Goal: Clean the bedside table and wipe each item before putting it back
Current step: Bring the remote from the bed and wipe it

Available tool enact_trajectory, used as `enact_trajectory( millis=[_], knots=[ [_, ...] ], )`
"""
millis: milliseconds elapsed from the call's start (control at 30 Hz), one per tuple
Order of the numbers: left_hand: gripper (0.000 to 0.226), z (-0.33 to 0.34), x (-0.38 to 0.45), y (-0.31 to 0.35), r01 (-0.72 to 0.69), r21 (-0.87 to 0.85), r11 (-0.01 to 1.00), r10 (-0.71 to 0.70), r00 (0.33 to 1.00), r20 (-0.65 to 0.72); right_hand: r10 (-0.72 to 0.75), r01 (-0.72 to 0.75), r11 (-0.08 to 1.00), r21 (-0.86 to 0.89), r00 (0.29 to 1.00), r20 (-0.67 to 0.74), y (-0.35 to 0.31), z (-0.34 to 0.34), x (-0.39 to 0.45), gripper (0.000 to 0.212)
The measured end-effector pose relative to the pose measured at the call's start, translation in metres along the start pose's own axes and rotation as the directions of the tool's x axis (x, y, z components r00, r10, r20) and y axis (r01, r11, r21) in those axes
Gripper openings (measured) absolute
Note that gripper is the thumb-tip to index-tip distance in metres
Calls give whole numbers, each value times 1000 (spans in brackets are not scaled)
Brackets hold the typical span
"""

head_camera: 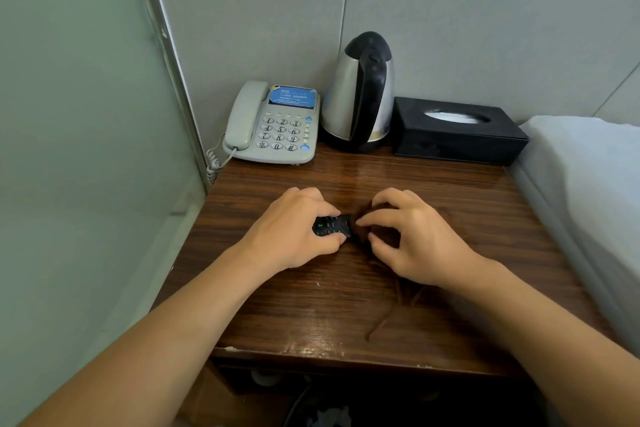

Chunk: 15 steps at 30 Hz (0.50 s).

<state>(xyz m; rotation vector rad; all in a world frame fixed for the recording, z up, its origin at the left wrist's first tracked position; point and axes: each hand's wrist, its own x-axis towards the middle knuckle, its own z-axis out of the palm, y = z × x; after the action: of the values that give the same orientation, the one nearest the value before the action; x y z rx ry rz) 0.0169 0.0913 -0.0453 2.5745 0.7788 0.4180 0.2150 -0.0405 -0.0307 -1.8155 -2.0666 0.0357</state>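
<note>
Left hand [294, 232] has its fingers curled round the remote [330, 227], pinning it mid-table [346, 315], probably so it won't slide. Right hand [415, 239] pinches a brown cloth [367, 215] bunched against the remote's end, wiping it.

Along the back of the table [263, 308], left to right, are standing a phone [277, 123], a kettle [360, 94] and a tissue box [457, 135]; before them, mid-table, a remote [331, 226] is lying between the left hand [294, 232] and the right hand [415, 236], with a cloth [363, 215] under the right; a bed [588, 166] is adjoining the table's right side
</note>
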Motion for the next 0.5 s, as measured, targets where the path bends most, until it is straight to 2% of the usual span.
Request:
enact_trajectory(
  millis=[100,200,300,433,500],
  knots=[
    [42,0,-1,0,-25,-10,1000,25,1000,13,16,-16,1000,11,998,54,8,-14,-1,27],
    [44,1,-1,-1,-25,-7,1000,25,1000,4,71,-70,997,17,997,-24,3,-7,12,26],
    [47,2,0,-2,-19,5,1000,19,1000,-12,31,-29,998,55,999,-22,-5,4,6,28],
    [48,3,1,-3,-35,7,999,36,999,-14,2,-3,1000,18,998,68,-1,-9,6,26],
    [45,3,1,-3,-43,10,999,43,999,-2,29,-29,1000,7,999,26,-3,-6,15,26]
  ],
)
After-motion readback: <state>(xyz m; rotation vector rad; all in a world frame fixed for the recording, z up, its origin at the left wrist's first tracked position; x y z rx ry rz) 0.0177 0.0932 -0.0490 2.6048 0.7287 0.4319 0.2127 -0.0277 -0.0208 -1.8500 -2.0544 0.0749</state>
